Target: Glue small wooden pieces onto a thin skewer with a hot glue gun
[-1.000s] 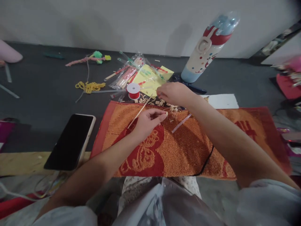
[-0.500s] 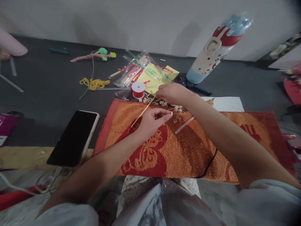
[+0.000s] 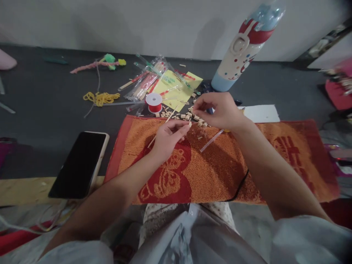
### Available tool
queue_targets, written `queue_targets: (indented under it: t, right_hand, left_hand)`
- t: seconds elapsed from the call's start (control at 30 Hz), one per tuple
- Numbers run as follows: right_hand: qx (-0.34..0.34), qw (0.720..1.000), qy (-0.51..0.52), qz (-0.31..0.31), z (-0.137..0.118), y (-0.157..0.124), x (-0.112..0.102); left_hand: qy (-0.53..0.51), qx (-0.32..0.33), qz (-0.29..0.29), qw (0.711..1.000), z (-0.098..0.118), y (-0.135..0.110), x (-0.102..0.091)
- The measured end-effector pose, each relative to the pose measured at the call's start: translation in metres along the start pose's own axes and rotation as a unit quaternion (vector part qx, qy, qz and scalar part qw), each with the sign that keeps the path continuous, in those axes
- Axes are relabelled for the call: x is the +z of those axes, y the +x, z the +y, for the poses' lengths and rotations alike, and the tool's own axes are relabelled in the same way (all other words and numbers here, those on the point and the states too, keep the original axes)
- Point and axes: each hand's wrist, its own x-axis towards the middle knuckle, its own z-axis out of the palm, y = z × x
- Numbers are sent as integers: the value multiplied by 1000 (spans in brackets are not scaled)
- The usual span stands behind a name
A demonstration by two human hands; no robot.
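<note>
My left hand (image 3: 168,140) is over the orange towel, thumb and fingertips pinching a small pale wooden piece (image 3: 190,124). Just to its right, my right hand (image 3: 217,109) is closed in a pinch above a pile of short cut stick pieces (image 3: 187,116); whatever is between those fingertips is too small to make out. A long thin wooden stick (image 3: 172,114) slants behind my left hand, partly hidden by it. On the orange and red towel (image 3: 217,172) lies a short clear tube (image 3: 211,140). A white spool of red thread (image 3: 154,103) stands left of the pile.
Behind the pile are yellow paper (image 3: 176,88) and plastic-wrapped sticks (image 3: 150,82). A drink bottle (image 3: 233,58) stands at the back right. Yellow cord (image 3: 101,98), a pink stem with a green flower (image 3: 93,65) and a phone (image 3: 78,165) lie to the left; white card (image 3: 261,113) lies right.
My right hand has shifted from the far end of the stick to the right, above the pieces. My left hand keeps its pinch on the small piece. The view has moved slightly.
</note>
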Motion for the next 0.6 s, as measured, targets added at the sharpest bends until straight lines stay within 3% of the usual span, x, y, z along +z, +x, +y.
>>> queue_targets:
  t: [0.1, 0.2, 0.4, 0.6]
  right_hand:
    - [25, 996, 64, 53, -10, -23, 2]
    - [31, 995, 52, 80, -13, -36, 8]
    - [64, 995, -66, 46, -19, -43, 19]
    - [85, 995, -37, 36, -29, -46, 21]
  left_hand:
    - [-3, 16, 0, 1000, 1, -1, -1]
    - [12, 34, 6, 999, 2, 0, -1]
    - [48, 44, 1, 998, 3, 4, -2]
    - [77, 40, -3, 996, 3, 4, -2]
